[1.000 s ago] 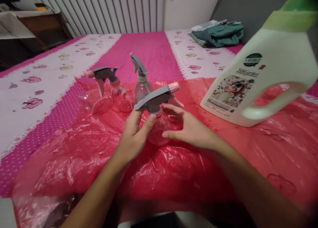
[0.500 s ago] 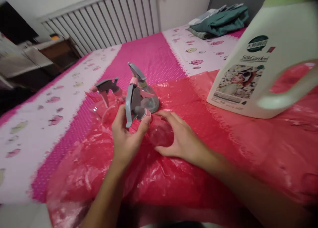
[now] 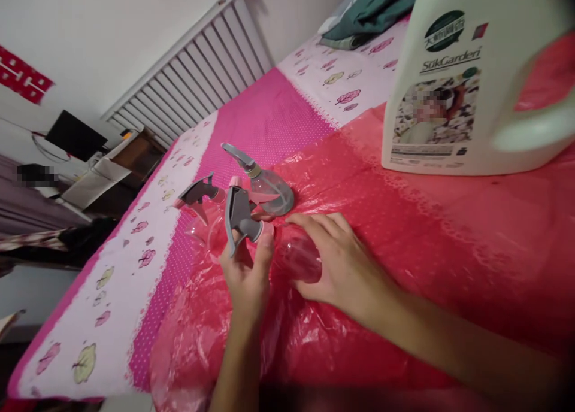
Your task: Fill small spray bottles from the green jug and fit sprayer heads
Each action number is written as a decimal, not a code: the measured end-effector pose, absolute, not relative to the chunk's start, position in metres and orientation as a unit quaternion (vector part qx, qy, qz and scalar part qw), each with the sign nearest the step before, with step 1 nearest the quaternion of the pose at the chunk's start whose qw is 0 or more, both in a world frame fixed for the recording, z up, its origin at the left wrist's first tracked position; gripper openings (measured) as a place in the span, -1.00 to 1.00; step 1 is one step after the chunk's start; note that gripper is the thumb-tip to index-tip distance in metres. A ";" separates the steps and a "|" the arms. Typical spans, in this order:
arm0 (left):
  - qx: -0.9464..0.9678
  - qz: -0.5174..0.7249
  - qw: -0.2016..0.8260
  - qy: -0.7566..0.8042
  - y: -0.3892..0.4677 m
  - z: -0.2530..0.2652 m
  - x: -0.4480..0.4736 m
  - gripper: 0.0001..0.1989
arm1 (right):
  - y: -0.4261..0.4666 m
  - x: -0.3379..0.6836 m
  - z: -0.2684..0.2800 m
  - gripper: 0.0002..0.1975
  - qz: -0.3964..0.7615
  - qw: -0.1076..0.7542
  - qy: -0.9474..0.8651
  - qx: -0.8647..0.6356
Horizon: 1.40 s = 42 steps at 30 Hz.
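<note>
A clear spray bottle (image 3: 300, 257) with a grey and pink trigger head (image 3: 242, 213) is tilted between my two hands. My left hand (image 3: 249, 268) is closed around its pink collar, thumb on top. My right hand (image 3: 335, 259) wraps the clear round body from the right. Just behind stands a second spray bottle (image 3: 277, 191) with a grey trigger. A third spray bottle (image 3: 204, 220), grey and pink, is to the left, beyond my left hand. All are over a red plastic sheet (image 3: 359, 190).
A large white SukGarden jug (image 3: 431, 124) stands on the sheet at the right. Beneath lies a bed with a pink and white patterned cover (image 3: 265, 118). Folded green clothes (image 3: 377, 11) lie at the back, near a slatted headboard (image 3: 193, 70). A dark monitor (image 3: 76, 135) stands at the left.
The view has tilted and shifted, so the jug looks nearer and more of the room's left side shows. Both hands keep their hold on the same spray bottle.
</note>
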<state>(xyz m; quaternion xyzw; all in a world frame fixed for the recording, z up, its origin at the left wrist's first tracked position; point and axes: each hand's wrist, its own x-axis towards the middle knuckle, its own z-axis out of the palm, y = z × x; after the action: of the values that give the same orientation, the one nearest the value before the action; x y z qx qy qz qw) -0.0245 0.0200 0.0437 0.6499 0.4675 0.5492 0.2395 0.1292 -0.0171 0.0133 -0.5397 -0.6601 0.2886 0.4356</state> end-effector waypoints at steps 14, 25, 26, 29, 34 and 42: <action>0.598 0.538 0.439 0.401 0.020 0.029 -0.019 -0.71 | -0.006 0.143 0.009 -0.17 0.353 0.469 -0.637 -0.499; 0.611 0.502 0.485 0.373 0.019 0.047 -0.017 -0.47 | -0.008 0.149 0.014 -0.13 0.425 0.454 -0.650 -0.437; 0.608 0.507 0.477 0.381 0.018 0.048 -0.017 -0.43 | -0.009 0.148 0.015 -0.15 0.428 0.452 -0.649 -0.438; 0.592 0.504 0.493 0.392 0.015 0.052 -0.017 -0.43 | -0.011 0.149 0.021 -0.16 0.492 0.457 -0.635 -0.382; 0.587 0.492 0.525 0.371 0.011 0.061 -0.019 -0.48 | -0.011 0.153 0.030 -0.09 0.603 0.465 -0.606 -0.228; 0.561 0.578 0.417 0.421 0.020 0.050 -0.032 -0.38 | -0.012 0.154 0.027 -0.19 0.599 0.465 -0.607 -0.239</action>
<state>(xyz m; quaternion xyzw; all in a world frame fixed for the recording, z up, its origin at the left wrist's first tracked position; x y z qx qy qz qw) -0.0323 0.0198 0.0500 0.5614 0.4207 0.5776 0.4174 0.1545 -0.0119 0.0273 -0.2389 -0.6071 0.5986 0.4648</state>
